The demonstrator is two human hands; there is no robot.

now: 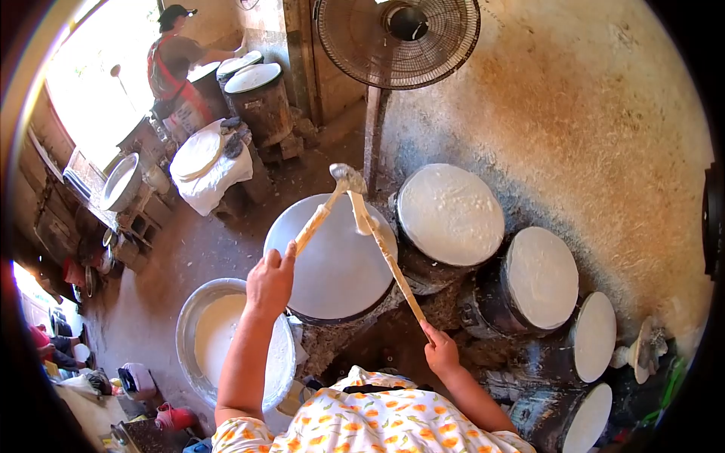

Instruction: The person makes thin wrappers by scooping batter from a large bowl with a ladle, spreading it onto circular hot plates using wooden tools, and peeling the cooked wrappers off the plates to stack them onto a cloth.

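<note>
My left hand [270,283] is closed around a pale wooden stick [316,225] that slants up to a rounded grey, batter-smeared head [346,177]. A longer wooden stick [399,281] is in the closed grip of my right hand [440,349]. Its upper part carries a whitish, uneven piece [365,224]. At their far ends the two sticks meet or overlap; I cannot tell whether they touch. Beneath them lies a round, flat, pale cooking surface [332,279]. Left of it, a wide metal basin [185,332] holds white liquid batter [217,332].
Several drum stoves with white round tops [450,215] curve along the right wall. A fan [399,38] hangs above. At back left, a person [177,72] reaches toward other drums [260,102]. A cloth-covered stand [219,185] holds a stack of pale round sheets [198,153].
</note>
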